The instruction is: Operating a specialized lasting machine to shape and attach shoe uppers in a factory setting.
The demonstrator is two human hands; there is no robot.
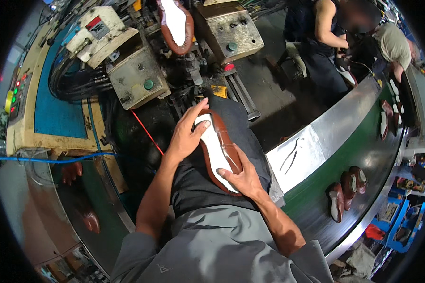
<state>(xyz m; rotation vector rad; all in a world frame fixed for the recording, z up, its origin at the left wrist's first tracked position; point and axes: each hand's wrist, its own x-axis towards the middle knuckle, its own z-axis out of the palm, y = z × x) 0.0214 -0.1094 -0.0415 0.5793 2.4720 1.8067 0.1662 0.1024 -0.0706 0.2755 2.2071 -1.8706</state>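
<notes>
Just in front of the seated person, both bare hands are grasping one brown shoe (pixel 211 148), which sits above the lap with its white underside turned up. The left hand (pixel 188 134) grips the far end, thumb pressed on the white and fingers along the edge; the right hand (pixel 244 177) wraps the brown side nearer the body, its thumb also on the white. Dark cloth (pixel 186 188) covers the lap beneath.

Straight ahead, a second brown shoe (pixel 186 28) is up on the machine, white side showing, between two grimy control boxes (pixel 134 78). Off to the right, a slim dark tool (pixel 293 154) lies on a metal ledge (pixel 347 115), and beyond it several brown shoes (pixel 348 188) rest on a green belt (pixel 304 207). Farther up, a co-worker (pixel 311 66) bends over another shoe (pixel 347 75).
</notes>
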